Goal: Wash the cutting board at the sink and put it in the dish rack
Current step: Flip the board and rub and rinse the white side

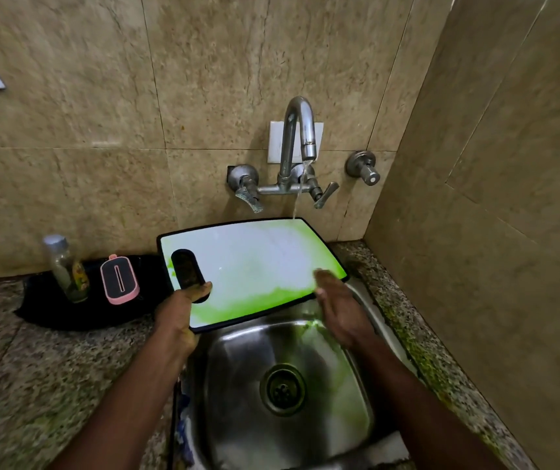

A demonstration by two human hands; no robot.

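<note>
A white cutting board point(251, 266) with a black rim and green stains is held tilted over the steel sink point(237, 351). My left hand point(178, 317) grips its left edge, thumb by the black handle slot. My right hand point(337, 307) lies flat at the board's lower right corner, fingers apart and blurred. Water runs from the tap point(300, 137) onto the board's far right edge. No dish rack is in view.
On a black cloth point(51, 310) at the left stand a glass bottle point(65, 269) and a pink-edged scrubber point(119, 279). Granite counter point(34, 368) surrounds the sink. A tiled wall point(475, 232) closes in on the right. Green residue lies in the basin.
</note>
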